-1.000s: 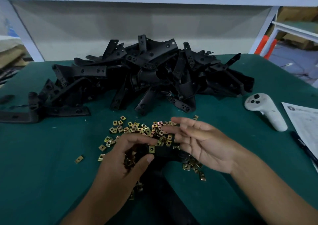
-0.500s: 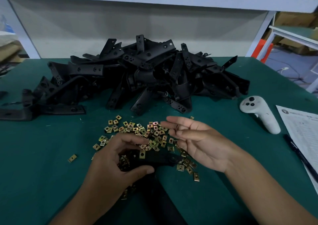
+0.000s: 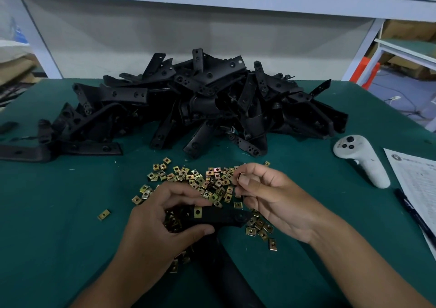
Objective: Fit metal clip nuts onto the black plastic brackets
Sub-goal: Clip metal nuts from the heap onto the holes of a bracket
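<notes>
Left hand (image 3: 162, 215) grips bracket (image 3: 226, 217) at table centre, one clip nut (image 3: 197, 212) already seated. Right hand (image 3: 271, 197) pinches second nut (image 3: 238, 178), at 1 o'clock of bracket. Loose nuts (image 3: 200, 180) plentiful; bracket heap (image 3: 200, 105) at 12 o'clock apparently unfitted; bulk of work remains

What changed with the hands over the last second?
The right hand, open and flat over the clip nuts before, has curled and now pinches one clip nut raised above the scatter. The left hand still grips the black bracket with its fitted nut. The bracket pile and controller look unmoved.
</notes>
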`<state>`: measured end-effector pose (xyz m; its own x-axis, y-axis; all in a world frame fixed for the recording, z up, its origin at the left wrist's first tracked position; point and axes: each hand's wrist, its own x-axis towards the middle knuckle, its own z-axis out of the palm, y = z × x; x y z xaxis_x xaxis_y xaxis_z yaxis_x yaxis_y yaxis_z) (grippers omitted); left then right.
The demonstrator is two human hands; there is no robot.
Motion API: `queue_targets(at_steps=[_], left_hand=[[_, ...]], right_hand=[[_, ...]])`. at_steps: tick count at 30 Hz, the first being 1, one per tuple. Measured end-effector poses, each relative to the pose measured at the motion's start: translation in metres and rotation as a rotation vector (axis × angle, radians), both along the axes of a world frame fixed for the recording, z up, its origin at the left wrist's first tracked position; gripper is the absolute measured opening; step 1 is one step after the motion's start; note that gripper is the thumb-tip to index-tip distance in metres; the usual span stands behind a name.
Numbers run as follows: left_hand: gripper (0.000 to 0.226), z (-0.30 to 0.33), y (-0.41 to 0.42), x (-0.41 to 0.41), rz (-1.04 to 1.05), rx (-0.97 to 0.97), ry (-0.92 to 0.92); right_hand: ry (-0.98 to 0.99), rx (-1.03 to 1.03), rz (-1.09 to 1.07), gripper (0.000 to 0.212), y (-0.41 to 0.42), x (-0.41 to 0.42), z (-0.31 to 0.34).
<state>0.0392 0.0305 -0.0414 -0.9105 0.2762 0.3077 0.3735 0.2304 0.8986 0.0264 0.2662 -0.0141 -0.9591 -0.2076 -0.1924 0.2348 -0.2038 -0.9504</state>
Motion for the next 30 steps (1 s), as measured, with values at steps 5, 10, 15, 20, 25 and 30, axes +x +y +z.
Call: queue_targets(at_steps=[5,10,15,20,25,30], left_hand=[[0.046,0.0007,0.0004,-0.0003,0.014,-0.01,0.046],[0.047,0.0005,0.0001,0.0001,-0.018,-0.01,0.032],[0.044,0.0011,0.0004,0.0008,-0.033,0.014,0.03],[0.041,-0.001,0.0008,-0.0002,-0.055,0.058,-0.022],[0.033,-0.0006,0.0018,-0.0014,-0.079,0.098,-0.048],[0.032,-0.0005,0.0014,-0.0015,-0.097,0.115,-0.077]], right_hand=[[0.008,-0.016,0.004,0.021,-0.0003,0.0006,0.0007],[0.021,0.047,0.038,0.017,-0.0021,0.0024,0.0013],[-0.018,0.023,0.059,0.024,-0.0063,0.0047,0.0046],[-0.047,0.025,0.062,0.022,-0.0076,0.0064,0.0062],[-0.041,0.011,0.05,0.009,-0.0082,0.0073,0.0069],[-0.004,0.018,0.096,0.013,-0.0087,0.0071,0.004]])
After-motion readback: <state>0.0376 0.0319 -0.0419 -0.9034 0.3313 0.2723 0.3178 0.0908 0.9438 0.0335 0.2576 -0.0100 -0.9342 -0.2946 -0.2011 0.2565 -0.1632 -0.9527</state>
